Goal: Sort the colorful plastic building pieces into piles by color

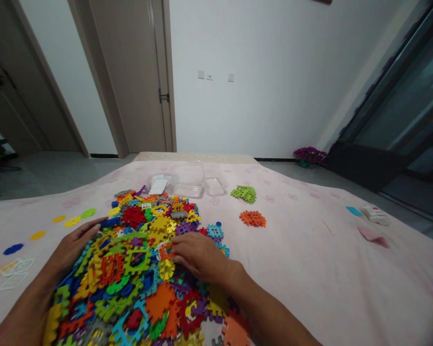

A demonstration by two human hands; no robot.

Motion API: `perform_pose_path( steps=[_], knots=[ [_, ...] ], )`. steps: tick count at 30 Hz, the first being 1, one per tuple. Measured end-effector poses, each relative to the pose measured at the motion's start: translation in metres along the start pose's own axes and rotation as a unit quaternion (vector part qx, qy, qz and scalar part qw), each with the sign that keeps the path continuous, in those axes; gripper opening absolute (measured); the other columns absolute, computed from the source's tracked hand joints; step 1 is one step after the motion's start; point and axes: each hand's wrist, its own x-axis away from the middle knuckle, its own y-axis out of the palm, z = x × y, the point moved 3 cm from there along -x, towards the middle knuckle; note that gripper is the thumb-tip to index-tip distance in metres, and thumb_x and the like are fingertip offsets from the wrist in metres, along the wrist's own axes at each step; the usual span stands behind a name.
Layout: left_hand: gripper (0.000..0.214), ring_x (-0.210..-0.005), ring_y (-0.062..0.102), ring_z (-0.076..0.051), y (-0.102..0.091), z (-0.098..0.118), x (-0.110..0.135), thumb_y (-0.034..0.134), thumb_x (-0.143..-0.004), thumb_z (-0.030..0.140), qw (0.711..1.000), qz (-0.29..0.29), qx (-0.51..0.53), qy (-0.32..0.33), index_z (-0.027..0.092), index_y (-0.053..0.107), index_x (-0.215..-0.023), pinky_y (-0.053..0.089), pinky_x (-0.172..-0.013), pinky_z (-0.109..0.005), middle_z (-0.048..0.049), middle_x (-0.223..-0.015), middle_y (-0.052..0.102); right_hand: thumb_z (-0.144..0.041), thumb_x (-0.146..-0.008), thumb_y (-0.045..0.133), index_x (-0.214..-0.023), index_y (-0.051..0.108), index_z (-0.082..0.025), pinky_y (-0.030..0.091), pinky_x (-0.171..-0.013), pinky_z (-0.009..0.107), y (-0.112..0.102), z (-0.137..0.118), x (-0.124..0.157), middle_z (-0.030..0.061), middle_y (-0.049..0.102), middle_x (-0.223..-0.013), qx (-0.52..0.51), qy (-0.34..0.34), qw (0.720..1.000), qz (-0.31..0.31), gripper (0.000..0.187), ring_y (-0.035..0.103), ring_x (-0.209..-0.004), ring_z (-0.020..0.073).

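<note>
A large heap of colourful plastic interlocking building pieces (111, 269) lies on the cloth in front of me. My left hand (74, 245) rests along the heap's left edge, its fingers stretched out beside a dark blue piece (110, 222). Over the middle of the heap, my right hand (200, 252) has its fingers bent, with the tips at an orange building piece (164, 250). A yellow flower-shaped piece (166, 269) lies just below those fingertips. The underside of the right hand is hidden.
Clear plastic containers (188, 189) stand behind the heap. Right of it lie a green pile (244, 193) and an orange pile (253, 218). Round pieces (13, 249) and white frames (17, 273) lie left. A white packet (375, 215) and pink cloth (373, 237) lie far right.
</note>
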Motion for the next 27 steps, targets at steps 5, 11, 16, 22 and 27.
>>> perform_pose_path(
  steps=[5,11,16,22,27],
  knots=[
    [0.069,-0.131,0.055,-0.033,0.0,-0.006,-0.002,0.053,-0.084,0.067,1.0,-0.008,0.01,0.002,0.024,0.063,-0.137,0.036,-0.116,-0.047,-0.0074,-0.142,0.06,-0.031,-0.102,0.046,-0.106,0.072,-0.023,0.051,-0.085,0.029,-0.035,0.053,0.018,0.0032,0.076,-0.101,-0.075,0.224,0.957,0.168,0.027,0.07,-0.092,0.0174],
    [0.07,-0.134,0.052,-0.033,-0.002,-0.009,-0.004,0.052,-0.084,0.067,1.0,0.001,-0.009,0.011,0.023,0.063,-0.138,0.034,-0.117,-0.048,-0.0073,-0.142,0.061,-0.031,-0.094,0.051,-0.101,0.075,-0.021,0.049,-0.075,0.029,-0.071,0.135,0.079,0.003,0.077,-0.087,0.009,0.449,0.854,0.262,0.027,0.07,-0.079,0.0189],
    [0.068,-0.133,0.054,-0.033,-0.002,-0.01,-0.006,0.052,-0.085,0.064,1.0,0.01,-0.021,0.009,0.022,0.064,-0.136,0.036,-0.116,-0.049,-0.0084,-0.141,0.062,-0.031,-0.093,0.051,-0.107,0.075,-0.023,0.043,-0.076,0.031,-0.086,0.169,0.129,0.0063,0.076,-0.099,0.158,0.56,0.78,0.231,0.029,0.065,-0.091,0.0224],
    [0.068,-0.128,0.057,-0.032,-0.001,-0.008,-0.005,0.051,-0.085,0.066,1.0,0.003,-0.022,0.0,0.025,0.063,-0.137,0.04,-0.113,-0.049,-0.0078,-0.14,0.062,-0.028,-0.092,0.052,-0.094,0.077,-0.02,0.04,-0.083,0.035,-0.082,0.18,0.155,0.0121,0.068,-0.103,0.279,0.545,0.759,0.221,0.026,0.053,-0.099,0.0271],
    [0.068,-0.125,0.06,-0.032,-0.001,-0.006,-0.003,0.052,-0.084,0.066,1.0,0.006,-0.016,0.004,0.024,0.065,-0.136,0.042,-0.111,-0.048,-0.0077,-0.137,0.064,-0.022,-0.088,0.051,-0.095,0.076,-0.019,0.04,-0.09,0.037,-0.079,0.176,0.145,0.0118,0.065,-0.105,0.262,0.501,0.78,0.268,0.026,0.052,-0.101,0.0265]
  ],
)
